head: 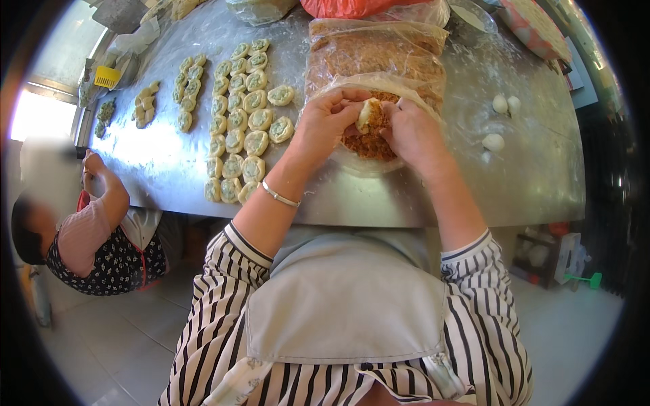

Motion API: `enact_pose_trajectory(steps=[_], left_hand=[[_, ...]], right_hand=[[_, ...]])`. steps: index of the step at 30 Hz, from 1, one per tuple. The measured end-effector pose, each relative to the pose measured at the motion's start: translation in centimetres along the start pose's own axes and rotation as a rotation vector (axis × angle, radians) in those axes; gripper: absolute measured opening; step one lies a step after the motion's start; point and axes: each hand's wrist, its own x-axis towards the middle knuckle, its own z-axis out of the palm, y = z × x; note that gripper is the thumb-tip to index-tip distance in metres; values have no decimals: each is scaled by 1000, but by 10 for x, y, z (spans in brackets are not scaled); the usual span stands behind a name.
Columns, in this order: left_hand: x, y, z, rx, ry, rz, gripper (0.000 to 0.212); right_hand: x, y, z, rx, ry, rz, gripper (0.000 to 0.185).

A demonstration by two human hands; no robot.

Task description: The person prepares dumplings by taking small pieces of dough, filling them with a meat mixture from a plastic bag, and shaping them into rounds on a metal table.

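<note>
Over the open mouth of a clear plastic bag of brown shredded filling, my left hand holds a pale piece of dough by its edge. Some brown filling clings against the dough. My right hand has its fingertips at the dough's right side, on the filling; whether they pinch dough or only filling, I cannot tell. Left of the bag lie rows of round dough pieces with green filling, two of them apart near the bag. Several white dough balls rest on the right.
A floured metal table spans the view. Beyond the filling are a red plastic bag and a bowl with white contents. A yellow scraper lies far left. Another person is at the table's left edge.
</note>
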Motion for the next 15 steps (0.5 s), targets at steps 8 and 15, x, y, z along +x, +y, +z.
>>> enact_pose_trajectory(steps=[8,15], left_hand=[[-20,8,-3,-667,-55,-221,30],[-26,-9,-1,-583,-37,-174,31]], right_hand=[[-4,1,3,-9,15,-54,16],[1,1,-8,-14,-92,-21,28]])
